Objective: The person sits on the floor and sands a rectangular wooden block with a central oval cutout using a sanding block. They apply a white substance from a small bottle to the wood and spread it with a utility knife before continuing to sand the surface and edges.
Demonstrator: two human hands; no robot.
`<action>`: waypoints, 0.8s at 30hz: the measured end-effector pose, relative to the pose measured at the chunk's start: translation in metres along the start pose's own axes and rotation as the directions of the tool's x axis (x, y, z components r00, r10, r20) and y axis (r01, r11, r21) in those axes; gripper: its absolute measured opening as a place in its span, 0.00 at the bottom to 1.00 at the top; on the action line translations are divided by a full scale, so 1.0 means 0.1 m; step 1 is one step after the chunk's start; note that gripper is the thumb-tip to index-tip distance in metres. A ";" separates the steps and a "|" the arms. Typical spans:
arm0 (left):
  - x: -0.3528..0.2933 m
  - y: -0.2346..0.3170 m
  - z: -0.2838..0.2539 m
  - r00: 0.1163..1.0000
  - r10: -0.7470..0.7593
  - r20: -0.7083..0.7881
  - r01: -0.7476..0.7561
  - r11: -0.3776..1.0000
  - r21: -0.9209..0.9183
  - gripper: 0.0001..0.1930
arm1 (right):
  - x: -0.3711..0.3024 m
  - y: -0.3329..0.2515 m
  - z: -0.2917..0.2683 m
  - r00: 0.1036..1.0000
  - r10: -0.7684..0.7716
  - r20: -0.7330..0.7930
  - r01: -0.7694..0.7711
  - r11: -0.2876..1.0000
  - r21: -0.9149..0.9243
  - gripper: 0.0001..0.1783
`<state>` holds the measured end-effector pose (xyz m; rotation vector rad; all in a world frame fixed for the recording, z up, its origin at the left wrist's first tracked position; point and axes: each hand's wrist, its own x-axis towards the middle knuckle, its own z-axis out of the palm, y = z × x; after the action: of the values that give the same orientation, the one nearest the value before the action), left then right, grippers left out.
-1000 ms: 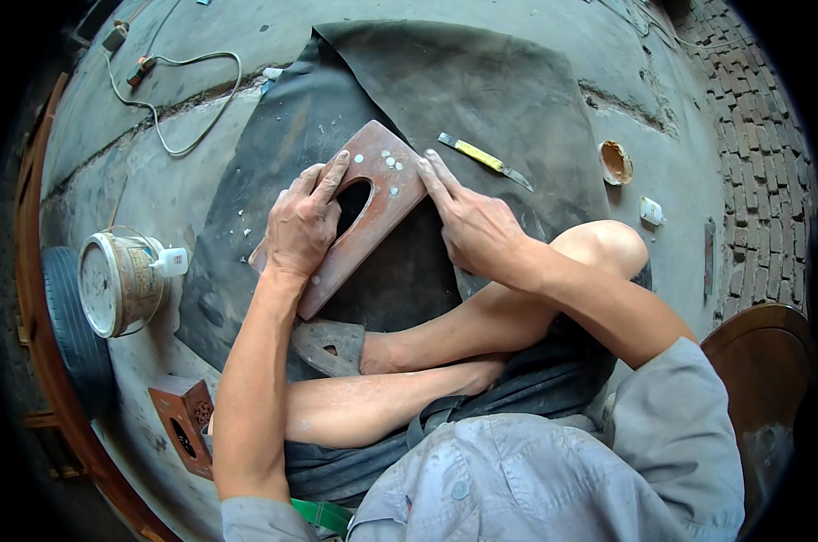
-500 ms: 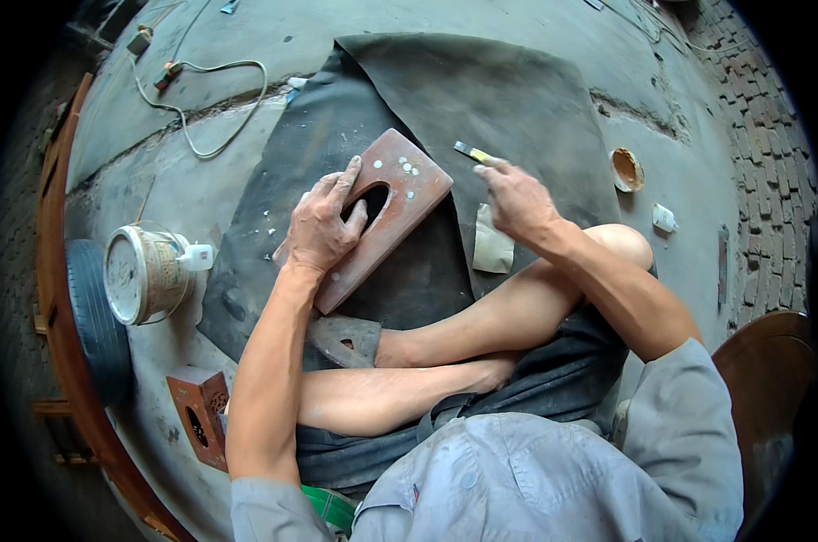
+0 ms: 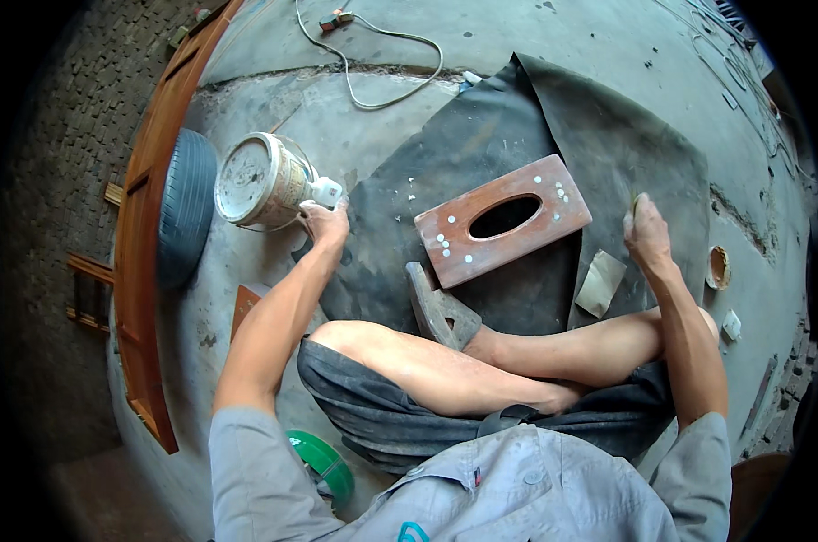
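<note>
My left hand is closed on a small white plastic bottle beside a lidded pale bucket. My right hand is closed around a slim tool with a yellowish part; only a little shows above the fingers. Between my hands, a reddish-brown wooden tissue box lies on a dark sheet. Its oval opening faces up, and several whitish spots mark the top near both ends. Neither hand touches the box.
A folded piece of sandpaper lies on the sheet near my shin. A small round tub and a white container stand to the right. At left are a tyre and a long wooden frame. A cable crosses the floor.
My left hand has let go of the tissue box and reached left to the white bottle. The box now lies flatter on the sheet. The view has shifted left.
</note>
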<state>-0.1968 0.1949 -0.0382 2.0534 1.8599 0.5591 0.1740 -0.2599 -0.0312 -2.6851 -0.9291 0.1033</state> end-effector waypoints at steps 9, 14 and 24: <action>0.41 -0.44 0.52 1.000 0.021 -0.007 -0.022 0.909 -0.416 0.25 | -0.34 -0.20 -0.87 0.829 0.364 0.426 -0.412 -0.118 0.903 0.12; 0.46 -0.33 0.36 0.956 0.283 -0.078 -0.294 0.914 -0.280 0.19 | -0.29 -0.95 -0.71 0.886 0.285 0.367 -0.336 -0.153 0.930 0.14; 0.23 0.45 0.04 0.832 0.512 0.214 -0.438 0.843 -0.313 0.20 | 1.28 -3.20 0.99 0.902 -0.012 0.431 -0.423 -0.213 0.881 0.17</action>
<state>-0.1536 0.2134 -0.0179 2.2786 1.0406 0.5394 0.0687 0.0830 -0.0251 -1.1079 -0.0746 0.9319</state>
